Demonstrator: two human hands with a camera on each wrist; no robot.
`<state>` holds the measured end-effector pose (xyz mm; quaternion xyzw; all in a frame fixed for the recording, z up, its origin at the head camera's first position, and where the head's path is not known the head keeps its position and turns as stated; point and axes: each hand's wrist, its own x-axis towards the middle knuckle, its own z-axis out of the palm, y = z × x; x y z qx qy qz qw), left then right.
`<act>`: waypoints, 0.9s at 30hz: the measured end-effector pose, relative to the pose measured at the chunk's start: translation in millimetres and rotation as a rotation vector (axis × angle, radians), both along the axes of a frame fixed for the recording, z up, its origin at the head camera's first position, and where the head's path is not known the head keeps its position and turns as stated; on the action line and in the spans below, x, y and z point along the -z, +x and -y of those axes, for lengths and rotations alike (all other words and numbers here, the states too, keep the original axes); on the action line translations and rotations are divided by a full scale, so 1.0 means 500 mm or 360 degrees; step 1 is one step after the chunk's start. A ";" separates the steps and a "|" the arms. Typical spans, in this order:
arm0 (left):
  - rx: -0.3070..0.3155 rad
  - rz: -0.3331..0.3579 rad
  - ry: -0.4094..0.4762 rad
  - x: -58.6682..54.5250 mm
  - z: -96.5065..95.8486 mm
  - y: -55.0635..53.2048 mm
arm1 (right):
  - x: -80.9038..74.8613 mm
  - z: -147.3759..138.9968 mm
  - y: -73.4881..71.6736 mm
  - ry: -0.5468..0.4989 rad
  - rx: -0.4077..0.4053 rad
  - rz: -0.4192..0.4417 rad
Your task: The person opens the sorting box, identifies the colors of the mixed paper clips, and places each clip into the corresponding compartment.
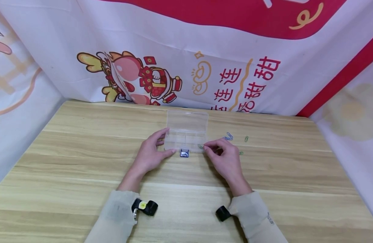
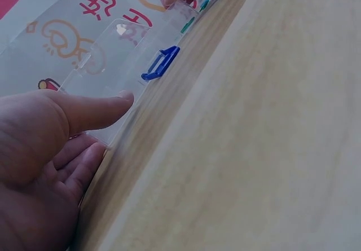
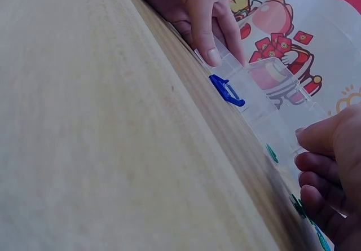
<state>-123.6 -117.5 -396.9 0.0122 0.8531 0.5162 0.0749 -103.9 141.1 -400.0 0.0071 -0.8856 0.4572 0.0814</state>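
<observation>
A small clear plastic compartment box [image 1: 175,145] lies on the table with its lid [image 1: 187,121] raised at the back. Its blue latch [image 1: 184,153] hangs at the front edge. My left hand [image 1: 150,152] grips the box's left end, thumb along the front and fingers round the far side. At the right end is my right hand [image 1: 224,157], thumb and fingertips close together beside the front corner, with a small gap between them in the right wrist view. A green paper clip [image 3: 272,153] lies inside the box near those fingertips, apart from them.
Right of the box, blue paper clips [image 1: 229,136] lie behind my right hand. One green paper clip [image 1: 246,138] lies farther right, and another green clip [image 1: 241,153] shows beside the hand. A printed cloth [image 1: 186,67] hangs behind the wooden table [image 1: 83,162].
</observation>
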 end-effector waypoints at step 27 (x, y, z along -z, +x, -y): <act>-0.0012 0.0017 0.0010 0.002 0.000 -0.001 | 0.004 -0.001 0.000 -0.0025 -0.0010 -0.0047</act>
